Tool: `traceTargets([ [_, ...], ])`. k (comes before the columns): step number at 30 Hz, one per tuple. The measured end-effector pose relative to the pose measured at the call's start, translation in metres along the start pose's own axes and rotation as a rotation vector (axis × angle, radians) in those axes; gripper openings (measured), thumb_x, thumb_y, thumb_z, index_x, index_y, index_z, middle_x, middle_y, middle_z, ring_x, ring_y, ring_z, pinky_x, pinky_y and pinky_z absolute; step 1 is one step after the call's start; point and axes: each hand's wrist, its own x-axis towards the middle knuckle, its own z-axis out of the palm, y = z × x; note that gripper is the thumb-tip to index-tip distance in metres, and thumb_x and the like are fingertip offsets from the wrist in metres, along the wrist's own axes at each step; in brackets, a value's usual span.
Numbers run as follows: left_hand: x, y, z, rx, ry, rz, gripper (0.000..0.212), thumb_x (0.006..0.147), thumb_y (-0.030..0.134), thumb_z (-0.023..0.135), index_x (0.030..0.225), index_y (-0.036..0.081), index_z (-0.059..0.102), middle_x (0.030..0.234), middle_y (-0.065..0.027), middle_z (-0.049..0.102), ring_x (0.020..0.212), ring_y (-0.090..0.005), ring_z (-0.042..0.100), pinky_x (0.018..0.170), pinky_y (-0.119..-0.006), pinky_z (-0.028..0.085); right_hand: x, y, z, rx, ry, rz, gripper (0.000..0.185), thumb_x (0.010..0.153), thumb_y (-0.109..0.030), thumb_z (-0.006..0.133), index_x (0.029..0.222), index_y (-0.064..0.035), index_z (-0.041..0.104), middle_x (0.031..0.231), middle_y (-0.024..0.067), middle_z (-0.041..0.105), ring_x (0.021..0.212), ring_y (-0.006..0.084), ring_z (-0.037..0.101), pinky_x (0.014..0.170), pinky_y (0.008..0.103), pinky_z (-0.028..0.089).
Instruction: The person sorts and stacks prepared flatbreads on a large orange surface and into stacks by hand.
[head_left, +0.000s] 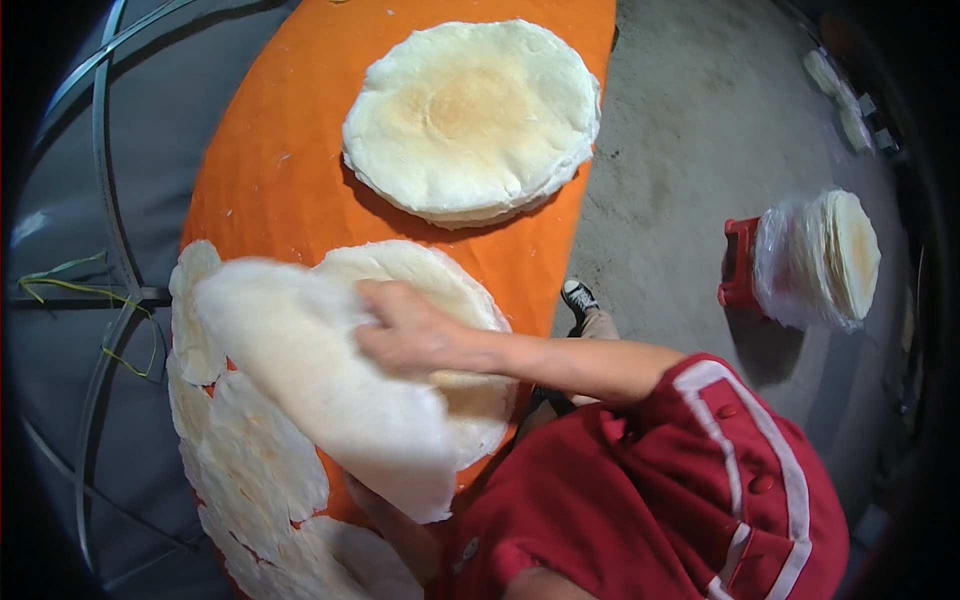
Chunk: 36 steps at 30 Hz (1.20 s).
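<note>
A large, thin flatbread (322, 375) is raised over the orange-covered table (262, 180), blurred and bent along its length. My right hand (405, 326) grips it by its near edge, fingers curled. Below that hand lies a stack of round flatbreads (472, 412), partly covered by my arm and the raised bread. My left forearm (394, 517) reaches up from the bottom under the raised bread's lower end. My left hand is hidden behind it, so its grip does not show. More flatbreads (262, 442) are spread overlapping along the table's left edge.
A thick pile of browned flatbreads (472, 120) sits at the table's far end. On the floor at right, a red stool (740, 262) bears bagged flatbreads (832, 259). Metal bars (105, 150) and yellow twine (82, 285) lie left of the table.
</note>
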Motion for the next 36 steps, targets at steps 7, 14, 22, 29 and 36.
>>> traceTargets([
  [7,-0.004,0.003,-0.011,-0.023,-0.100,0.021,0.042,0.079,0.009,0.047,0.118,-0.004,0.037,0.114,-0.0156,0.044,0.100,-0.0273,0.045,0.084,-0.036,0.039,-0.038,0.086,-0.054,-0.443,-0.026,0.326,0.019,0.067,-0.004,0.047,0.083,0.0071,0.047,0.080,0.0238,0.051,0.074,0.0351,0.051,0.065,0.0412,0.042],
  [14,0.005,-0.008,0.001,0.360,0.162,0.195,0.045,0.076,0.005,0.048,0.117,-0.006,0.037,0.107,-0.0151,0.049,0.092,-0.0274,0.050,0.081,-0.035,0.040,-0.008,0.101,-0.054,-0.691,0.280,-0.025,0.059,0.065,-0.018,0.066,0.108,0.0087,0.036,0.097,0.0228,0.047,0.091,0.0347,0.046,0.077,0.0387,0.039],
  [22,-0.019,0.007,0.001,-0.322,0.041,-0.196,0.051,0.065,-0.002,0.060,0.113,-0.003,0.042,0.108,-0.0132,0.050,0.097,-0.0252,0.050,0.081,-0.038,0.043,0.031,0.087,-0.060,-0.478,-0.170,0.234,0.030,0.066,-0.014,0.060,0.089,0.0049,0.057,0.074,0.0101,0.059,0.069,0.0142,0.056,0.060,0.0285,0.045],
  [29,-0.038,0.003,0.007,-0.036,-0.111,0.194,0.049,0.068,-0.005,0.058,0.114,-0.001,0.043,0.110,-0.0115,0.051,0.100,-0.0231,0.049,0.085,-0.034,0.040,0.024,0.096,-0.082,0.197,-0.098,0.610,0.029,0.071,-0.002,0.055,0.098,0.0069,0.053,0.089,0.0110,0.058,0.079,0.0161,0.057,0.068,0.0260,0.047],
  [36,-0.021,0.029,0.008,0.014,0.016,0.178,0.045,0.071,0.007,0.059,0.114,-0.001,0.046,0.113,-0.0126,0.049,0.103,-0.0265,0.047,0.085,-0.040,0.039,0.024,0.075,-0.046,-0.142,-0.080,0.213,0.044,0.058,-0.005,0.062,0.101,-0.0007,0.055,0.089,0.0096,0.060,0.084,0.0181,0.056,0.074,0.0288,0.045],
])
